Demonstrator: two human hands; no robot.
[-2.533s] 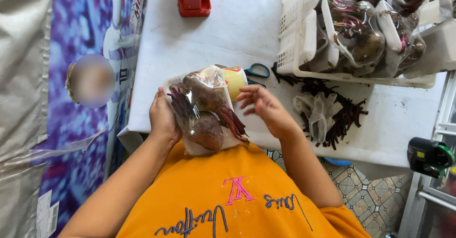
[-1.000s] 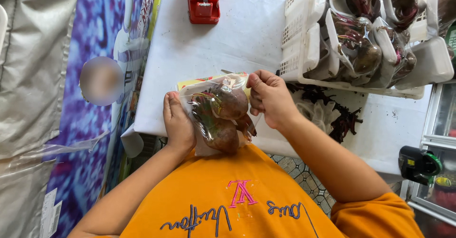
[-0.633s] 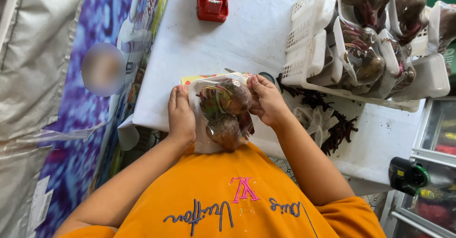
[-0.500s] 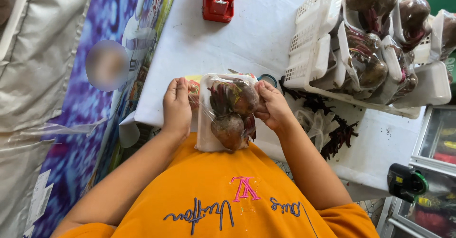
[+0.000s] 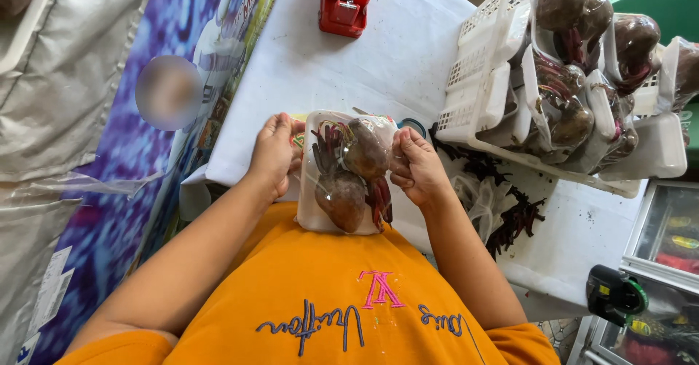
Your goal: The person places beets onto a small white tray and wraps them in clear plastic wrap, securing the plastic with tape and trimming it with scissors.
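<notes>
Head view: the left hand [image 5: 273, 154] grips the wrapped beetroot tray [image 5: 346, 175] at its nine o'clock edge, and the right hand [image 5: 419, 167] pinches its three o'clock edge. The white basket [image 5: 477, 92] sits at two o'clock.

Even daylight is falling from above, leaving only soft shadows under the white basket [image 5: 480, 95]; the white table [image 5: 393, 52] is glaring slightly, film over the tray of beetroots [image 5: 348, 175] is catching small highlights, edges are bowing with wide-angle distortion, focus is holding throughout
</notes>
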